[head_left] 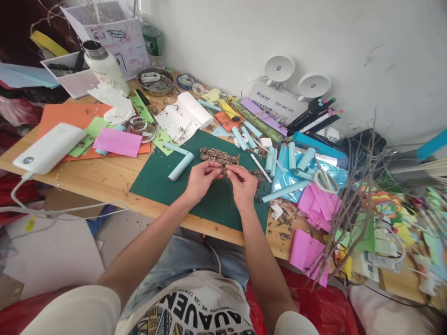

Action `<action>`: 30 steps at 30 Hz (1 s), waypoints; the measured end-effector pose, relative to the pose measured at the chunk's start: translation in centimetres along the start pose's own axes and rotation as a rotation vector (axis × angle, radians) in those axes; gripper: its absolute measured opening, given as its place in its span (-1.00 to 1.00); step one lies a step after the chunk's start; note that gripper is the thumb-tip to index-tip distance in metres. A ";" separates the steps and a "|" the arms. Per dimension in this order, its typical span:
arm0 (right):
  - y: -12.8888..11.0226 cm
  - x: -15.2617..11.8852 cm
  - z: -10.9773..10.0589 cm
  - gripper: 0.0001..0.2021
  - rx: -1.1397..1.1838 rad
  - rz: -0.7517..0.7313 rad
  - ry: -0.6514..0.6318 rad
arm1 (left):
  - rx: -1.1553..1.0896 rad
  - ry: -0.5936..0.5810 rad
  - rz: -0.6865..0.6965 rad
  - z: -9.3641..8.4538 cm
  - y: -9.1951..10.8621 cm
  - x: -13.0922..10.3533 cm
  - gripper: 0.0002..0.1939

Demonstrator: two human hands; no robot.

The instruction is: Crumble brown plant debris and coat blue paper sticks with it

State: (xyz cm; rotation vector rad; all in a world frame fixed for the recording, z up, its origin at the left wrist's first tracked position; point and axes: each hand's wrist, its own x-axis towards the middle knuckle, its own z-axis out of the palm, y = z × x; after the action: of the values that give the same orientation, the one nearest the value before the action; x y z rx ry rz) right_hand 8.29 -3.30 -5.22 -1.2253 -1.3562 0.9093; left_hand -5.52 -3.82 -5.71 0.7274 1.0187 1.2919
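Observation:
My left hand (202, 180) and my right hand (242, 186) meet over a dark green mat (209, 204). Their fingertips are pinched together on a small brown crumbly piece (224, 170), mostly hidden by the fingers. Just beyond them lie brown rolls (218, 155) with a rough, bark-like covering, side by side. More brown crumbs (260, 179) are heaped to the right of my right hand. A light blue paper tube (181, 166) rests on the mat, left of my left hand.
Several blue tubes (292, 156) and a white stick (260, 168) lie to the right, near scissors (326, 180) and dry twigs (359, 223). Pink paper (309, 256) overhangs the front edge. At left are a power bank (49, 148) with a cable and an uncapped bottle (106, 70).

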 end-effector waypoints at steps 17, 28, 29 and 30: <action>-0.8 -0.8 -0.9 -0.90 -0.231 -0.110 -0.036 | 0.646 -0.029 0.383 -1.0 -0.1 -0.4 -0.82; -0.2 -1.1 -0.3 -0.90 -0.035 0.086 0.003 | 0.477 -0.047 0.232 -1.0 -0.8 -0.4 -0.86; -0.3 -1.2 -0.3 -0.87 -0.035 0.073 -0.020 | 0.458 -0.041 0.235 -1.0 -0.8 -0.4 -0.86; -0.4 -1.2 -0.3 -0.84 -0.044 0.046 -0.046 | 0.432 -0.038 0.234 -0.9 -0.9 -0.4 -0.86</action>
State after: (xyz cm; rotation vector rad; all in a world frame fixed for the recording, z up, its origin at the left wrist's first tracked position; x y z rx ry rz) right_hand 8.48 -4.58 -5.05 -1.2805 -1.3956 0.9498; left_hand -5.96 -4.41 -6.80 1.2253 1.2250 1.2616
